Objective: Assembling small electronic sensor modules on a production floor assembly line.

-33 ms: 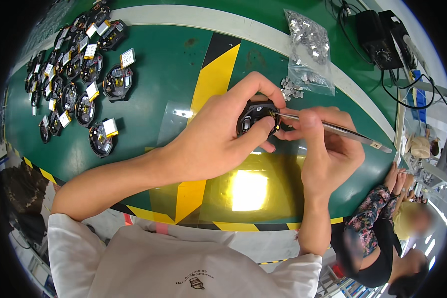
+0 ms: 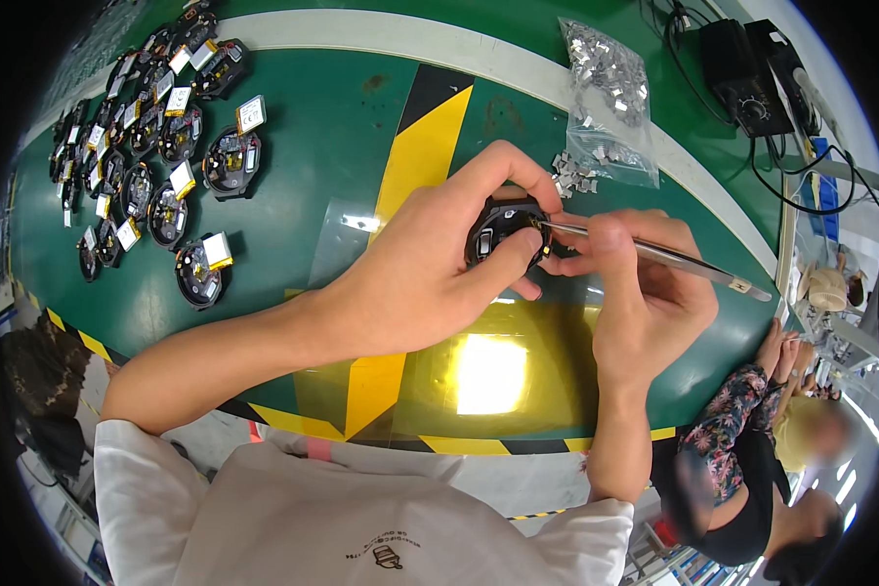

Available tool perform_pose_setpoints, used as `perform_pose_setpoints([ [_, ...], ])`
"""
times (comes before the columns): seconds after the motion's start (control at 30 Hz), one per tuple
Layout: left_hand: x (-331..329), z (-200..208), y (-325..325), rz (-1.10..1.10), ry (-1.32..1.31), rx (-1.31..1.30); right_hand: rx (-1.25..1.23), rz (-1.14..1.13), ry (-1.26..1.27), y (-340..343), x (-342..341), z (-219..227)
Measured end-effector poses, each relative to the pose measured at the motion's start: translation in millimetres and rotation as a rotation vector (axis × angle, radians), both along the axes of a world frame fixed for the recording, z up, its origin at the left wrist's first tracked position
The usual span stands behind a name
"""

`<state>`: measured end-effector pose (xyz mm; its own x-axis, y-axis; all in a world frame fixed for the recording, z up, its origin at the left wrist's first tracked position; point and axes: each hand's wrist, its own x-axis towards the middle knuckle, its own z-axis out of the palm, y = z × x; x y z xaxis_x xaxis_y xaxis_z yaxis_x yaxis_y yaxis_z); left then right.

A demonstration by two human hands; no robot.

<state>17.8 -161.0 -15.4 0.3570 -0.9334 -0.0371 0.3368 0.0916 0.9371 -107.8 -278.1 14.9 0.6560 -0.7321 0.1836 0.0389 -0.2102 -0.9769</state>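
Observation:
My left hand (image 2: 430,259) grips a round black device housing (image 2: 498,220) by its rim, the thumb lying across its inside. Small electronic parts show within the housing; the thumb covers some of them. In my right hand (image 2: 649,293) is a pair of metal tweezers (image 2: 669,256), held slantwise, with the tips inside the housing near the left thumb. Whether the tips pinch anything is too small to tell. Just beyond the hands lies a small pile of grey metallic pieces (image 2: 573,176).
Several similar housings (image 2: 198,273) with silvery battery packs stand at the left. A clear bag (image 2: 607,83) of small metallic pieces lies at the far right, near a black box with a dial (image 2: 752,112) and cables. Another person's patterned sleeve (image 2: 718,439) is at the lower right.

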Motion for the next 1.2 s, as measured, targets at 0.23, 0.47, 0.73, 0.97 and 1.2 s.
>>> perform_pose_setpoints([
  [0.23, 1, 2, 0, -0.010, 0.004, 0.029, -0.100, 0.042, -0.015, -4, -3, -2],
  [0.47, 4, 7, 3, -0.088, 0.061, 0.020, -0.059, -0.080, -0.089, -5, -9, 4],
  [0.73, 4, 6, 3, -0.076, 0.035, 0.010, -0.107, -0.053, -0.064, -3, -8, 8],
  [0.97, 7, 18, 6, -0.139, -0.090, 0.128, -0.128, 0.014, -0.122, -6, -15, 5],
  [1.2, 5, 15, 8, -0.167, -0.022, 0.070, -0.098, -0.010, -0.101, -1, -20, -1],
])
